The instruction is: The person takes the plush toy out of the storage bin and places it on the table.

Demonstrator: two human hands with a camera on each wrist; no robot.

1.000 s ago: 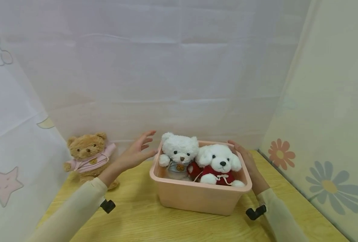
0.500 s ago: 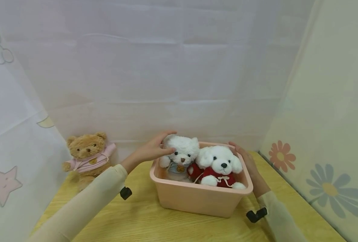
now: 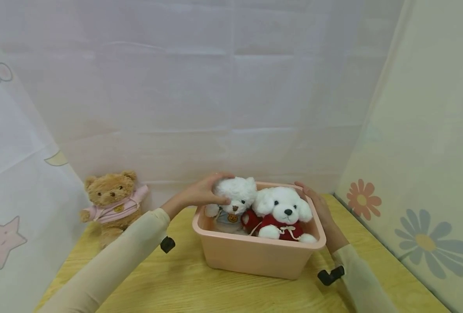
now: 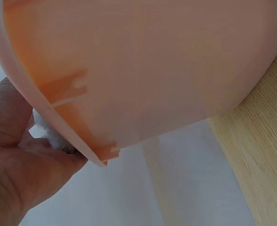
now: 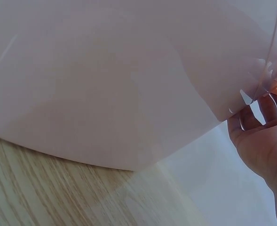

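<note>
Two plush toys are sitting in the peach plastic storage bin (image 3: 254, 256) at the centre of the frame, on the pale wooden bench (image 3: 184, 287): a fluffy white teddy bear in a light blue top (image 3: 234, 201) and, pressed against it on the right, a fluffy white plush dog in a red jumper (image 3: 283, 212). A brown teddy bear in a pink hoodie (image 3: 113, 201) is sitting well apart at the left of the frame, against the white curtain (image 3: 200, 95), so by the look of it two toys are in and one is left outside. The left hand (image 3: 201, 193) is cupping the white bear's head, fingers curled over the crown and thumb at its cheek; in the left wrist view white fur is showing between the palm and the bin's rim. The right hand (image 3: 318, 208) is lying flat against the bin's right wall near the back corner, fingers straight and relaxed, touching the rim without gripping anything.
</note>
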